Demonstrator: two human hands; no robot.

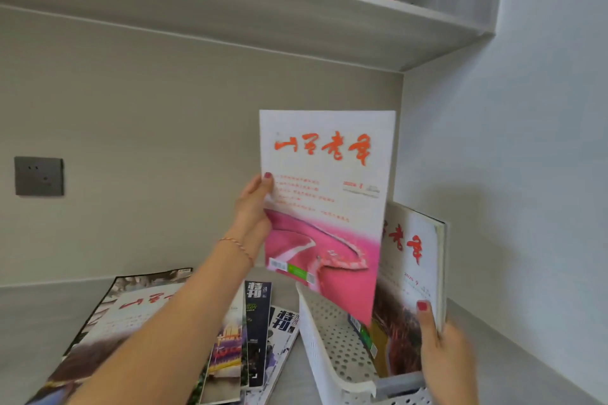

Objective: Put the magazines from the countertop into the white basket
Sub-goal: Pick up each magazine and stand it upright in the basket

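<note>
Grey countertop (39, 322); left hand (253, 207) grips pink magazine (324, 207) over white basket (332, 348).

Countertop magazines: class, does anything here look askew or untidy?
Yes. The loose magazines on the countertop lie fanned and overlapping at differing angles, not squared. In the white basket, one magazine leans tilted, steadied by the right hand.
</note>
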